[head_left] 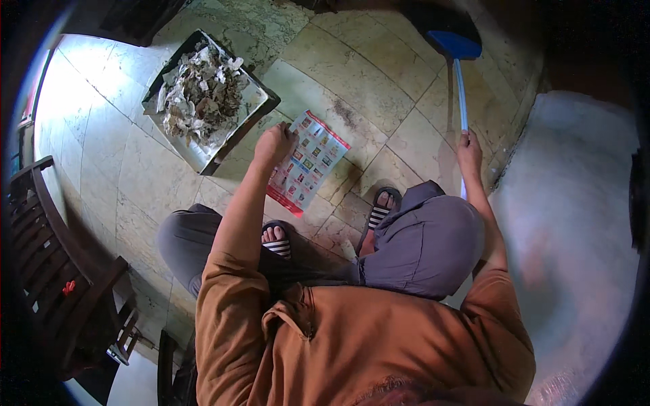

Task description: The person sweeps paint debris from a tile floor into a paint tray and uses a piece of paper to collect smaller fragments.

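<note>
My left hand (pixel 275 145) is closed on the left edge of a printed flyer (pixel 308 162), a sheet with rows of small product pictures and red borders. The flyer is low over the tiled floor, just ahead of my feet. Out to the right, my right hand (pixel 468 150) grips the pale blue handle of a broom (pixel 461 91). The broom's blue head (pixel 455 44) points away from me, its dark bristles merging with the shadow. Beyond the flyer's far edge, a patch of dark dust (pixel 347 114) lies on the tiles.
A shallow box (pixel 250 128) with dark edges stands far left, heaped with torn paper scraps (pixel 203 95). A dark wooden slatted bench (pixel 51 264) is at the left, with a small red thing on it. A pale wall (pixel 569 203) borders the right side. My sandalled feet are below.
</note>
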A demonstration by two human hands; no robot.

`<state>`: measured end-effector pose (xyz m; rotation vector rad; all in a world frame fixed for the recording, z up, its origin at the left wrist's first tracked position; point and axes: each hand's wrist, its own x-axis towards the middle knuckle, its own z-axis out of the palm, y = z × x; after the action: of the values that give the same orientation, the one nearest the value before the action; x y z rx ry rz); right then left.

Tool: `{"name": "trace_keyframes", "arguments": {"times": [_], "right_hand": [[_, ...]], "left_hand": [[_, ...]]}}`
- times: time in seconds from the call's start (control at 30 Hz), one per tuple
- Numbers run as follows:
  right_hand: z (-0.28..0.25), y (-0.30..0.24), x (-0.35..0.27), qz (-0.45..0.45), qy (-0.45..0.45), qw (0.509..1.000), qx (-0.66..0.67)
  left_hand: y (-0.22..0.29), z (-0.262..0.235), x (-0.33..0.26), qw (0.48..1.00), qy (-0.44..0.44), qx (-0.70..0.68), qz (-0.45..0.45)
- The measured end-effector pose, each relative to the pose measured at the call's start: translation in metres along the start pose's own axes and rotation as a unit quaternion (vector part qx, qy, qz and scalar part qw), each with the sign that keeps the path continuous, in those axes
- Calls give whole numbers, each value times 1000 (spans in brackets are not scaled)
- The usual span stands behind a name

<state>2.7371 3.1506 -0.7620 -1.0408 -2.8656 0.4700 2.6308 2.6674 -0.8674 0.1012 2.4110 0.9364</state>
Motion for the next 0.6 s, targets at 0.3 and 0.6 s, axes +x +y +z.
{"name": "trace_keyframes", "arguments": {"times": [0.3,0.6], "right_hand": [[-100,-88,-62,-203,-26,978,-34],[-150,-142,-112,-244,-198,928,-201]], "left_hand": [[12,-8,5,994,16,98,44],[14,-18,16,988,-16,147,50]]}}
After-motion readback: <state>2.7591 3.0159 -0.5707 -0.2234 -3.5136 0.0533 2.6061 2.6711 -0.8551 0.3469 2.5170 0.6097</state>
